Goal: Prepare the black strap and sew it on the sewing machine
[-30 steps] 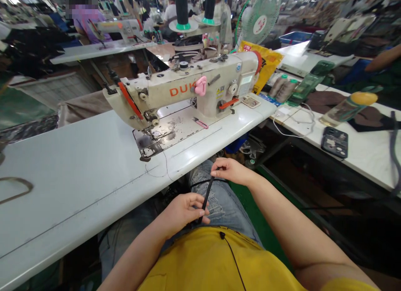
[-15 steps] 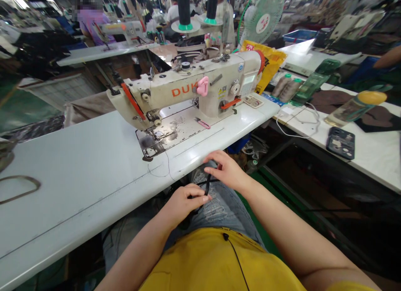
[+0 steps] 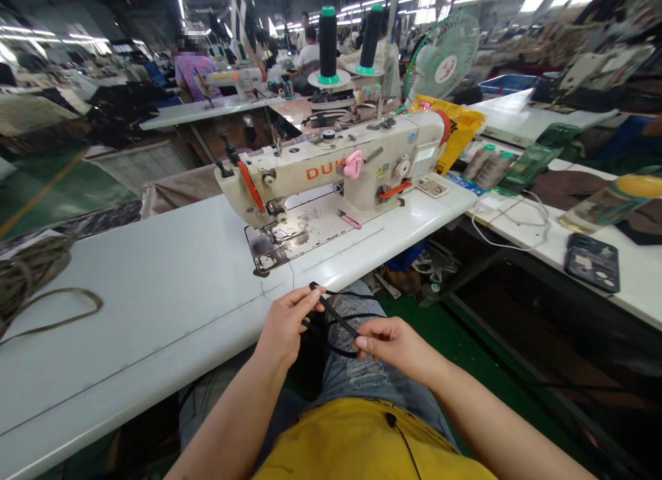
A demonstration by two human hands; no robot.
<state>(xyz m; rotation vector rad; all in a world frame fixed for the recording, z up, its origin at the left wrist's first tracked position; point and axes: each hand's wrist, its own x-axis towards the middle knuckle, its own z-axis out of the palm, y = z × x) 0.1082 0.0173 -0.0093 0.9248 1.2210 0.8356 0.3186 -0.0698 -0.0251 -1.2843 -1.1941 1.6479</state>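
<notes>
A narrow black strap (image 3: 338,318) runs between my two hands above my lap. Close to the table edge, my left hand (image 3: 290,319) pinches one part of it, with a short end poking past the fingertips. Lower and to the right, my right hand (image 3: 389,342) is closed on another part of the strap. More loops of it hang over my jeans. Just beyond my hands stands a sewing machine (image 3: 331,159), with loose thread trailing from its needle area. Pink-handled thread snips (image 3: 349,219) lie on the machine bed.
On the left of the white table (image 3: 155,280) lies a bundle of olive-brown straps (image 3: 34,276). A side table at right holds a phone (image 3: 592,261), a bottle (image 3: 610,203), thread cones (image 3: 478,164) and a white cable. A fan (image 3: 445,59) stands behind.
My left hand has risen toward the table edge, and my right hand has dropped lower and to the right. The strap is now stretched between them. The view has tilted up slightly.
</notes>
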